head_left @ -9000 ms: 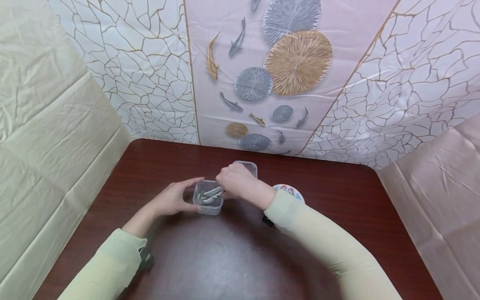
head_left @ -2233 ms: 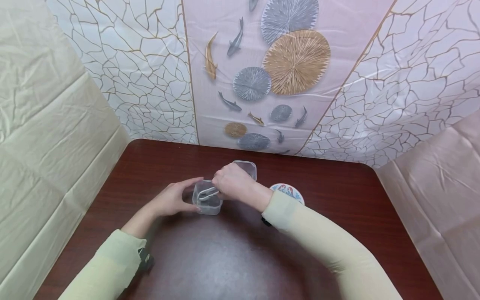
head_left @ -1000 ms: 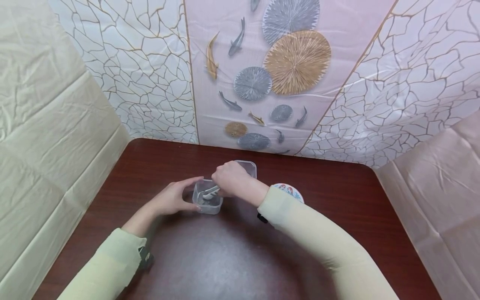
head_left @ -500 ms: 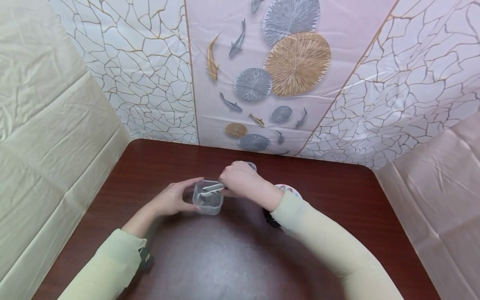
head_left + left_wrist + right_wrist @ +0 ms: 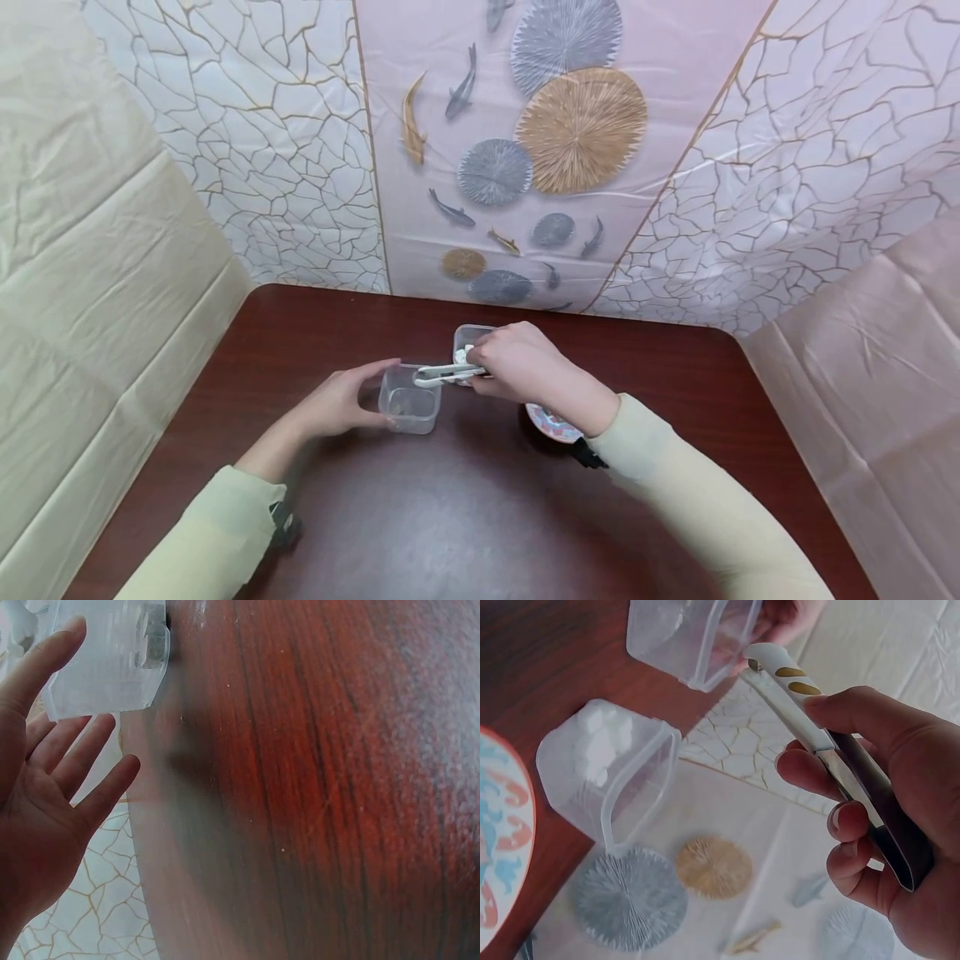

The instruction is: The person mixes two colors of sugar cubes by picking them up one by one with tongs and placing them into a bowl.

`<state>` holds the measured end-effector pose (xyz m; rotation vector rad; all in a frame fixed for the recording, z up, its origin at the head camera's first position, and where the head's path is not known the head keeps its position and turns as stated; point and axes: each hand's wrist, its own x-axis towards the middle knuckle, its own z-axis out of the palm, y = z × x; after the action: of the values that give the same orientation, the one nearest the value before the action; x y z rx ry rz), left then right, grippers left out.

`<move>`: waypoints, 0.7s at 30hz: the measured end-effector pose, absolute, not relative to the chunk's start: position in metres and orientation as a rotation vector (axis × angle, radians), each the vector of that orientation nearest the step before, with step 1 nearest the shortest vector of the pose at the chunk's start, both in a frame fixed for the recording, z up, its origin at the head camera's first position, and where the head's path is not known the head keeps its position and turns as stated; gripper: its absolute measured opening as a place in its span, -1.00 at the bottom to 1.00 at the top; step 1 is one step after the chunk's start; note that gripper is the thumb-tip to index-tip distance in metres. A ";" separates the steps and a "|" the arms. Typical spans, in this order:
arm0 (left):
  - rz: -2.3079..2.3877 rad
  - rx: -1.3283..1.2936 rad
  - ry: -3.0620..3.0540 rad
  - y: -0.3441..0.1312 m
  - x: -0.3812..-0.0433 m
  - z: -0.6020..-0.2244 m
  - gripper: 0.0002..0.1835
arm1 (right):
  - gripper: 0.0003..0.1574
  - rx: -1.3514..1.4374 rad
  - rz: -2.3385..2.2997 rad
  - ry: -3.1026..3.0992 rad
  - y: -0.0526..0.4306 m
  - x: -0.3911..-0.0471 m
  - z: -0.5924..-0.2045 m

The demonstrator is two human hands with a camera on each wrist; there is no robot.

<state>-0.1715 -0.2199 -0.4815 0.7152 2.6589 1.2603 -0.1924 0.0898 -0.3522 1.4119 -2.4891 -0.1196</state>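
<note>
My left hand (image 5: 337, 402) holds a clear plastic container (image 5: 411, 427) on the table, thumb on the near side and fingers on the far side. A few greyish pieces (image 5: 152, 645) lie at its bottom. In my right hand (image 5: 528, 362) is a pair of tongs (image 5: 840, 761) with white, gold-marked tips and metal arms, gripped between thumb and curled fingers. The tips stand over the container's right side, close together in the right wrist view; I cannot tell whether they hold a piece. A second clear container (image 5: 562, 761), holding white pieces (image 5: 604, 742), stands behind the right hand.
A round plate (image 5: 551, 423) with a red and blue pattern lies to the right, partly under my right forearm. The dark red-brown table (image 5: 420, 517) ends at a patterned cloth backdrop (image 5: 300, 167), with plain cloth sides at left and right.
My right hand has moved right, lifting the tongs from inside the left container to above its right rim. The white pieces in the second container now show. The left hand keeps its hold.
</note>
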 end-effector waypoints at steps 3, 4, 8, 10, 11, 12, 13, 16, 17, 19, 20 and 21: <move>1.269 0.713 2.651 -0.220 -0.171 -0.482 0.03 | -0.67 1.398 -0.089 -2.456 0.101 -0.188 -0.348; 1.270 0.713 2.650 -0.220 -0.171 -0.482 0.03 | -0.68 1.394 -0.081 -2.449 0.105 -0.187 -0.346; 1.267 0.705 2.653 -0.220 -0.171 -0.483 0.03 | -0.64 1.382 -0.035 -2.457 0.123 -0.183 -0.341; 1.266 0.705 2.653 -0.220 -0.171 -0.483 0.03 | -0.61 1.371 -0.014 -2.472 0.134 -0.183 -0.340; 1.267 0.706 2.653 -0.219 -0.171 -0.483 0.03 | -0.62 1.362 -0.008 -2.480 0.139 -0.182 -0.339; 1.267 0.708 2.652 -0.219 -0.171 -0.483 0.03 | -0.63 1.351 -0.007 -2.492 0.145 -0.182 -0.338; 1.269 0.708 2.650 -0.219 -0.170 -0.482 0.03 | -0.65 1.337 -0.011 -2.502 0.151 -0.181 -0.338; 1.264 0.706 2.652 -0.219 -0.170 -0.481 0.02 | -0.70 1.287 -0.017 -2.535 0.170 -0.179 -0.336; 1.261 0.704 2.653 -0.219 -0.170 -0.481 0.02 | -0.71 1.270 -0.019 -2.543 0.176 -0.179 -0.336; 1.252 0.698 2.657 -0.219 -0.170 -0.480 0.02 | -0.70 1.238 -0.019 -2.560 0.187 -0.177 -0.335; 1.249 0.695 2.659 -0.219 -0.170 -0.480 0.03 | -0.69 1.225 -0.016 -2.568 0.193 -0.176 -0.335; 1.246 0.694 2.660 -0.219 -0.169 -0.480 0.03 | -0.69 1.214 -0.014 -2.578 0.198 -0.175 -0.334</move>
<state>-0.1694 -0.2188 -0.4802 0.6942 2.6602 1.2465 -0.1749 0.1978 -0.3344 1.2135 -2.5776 -0.0142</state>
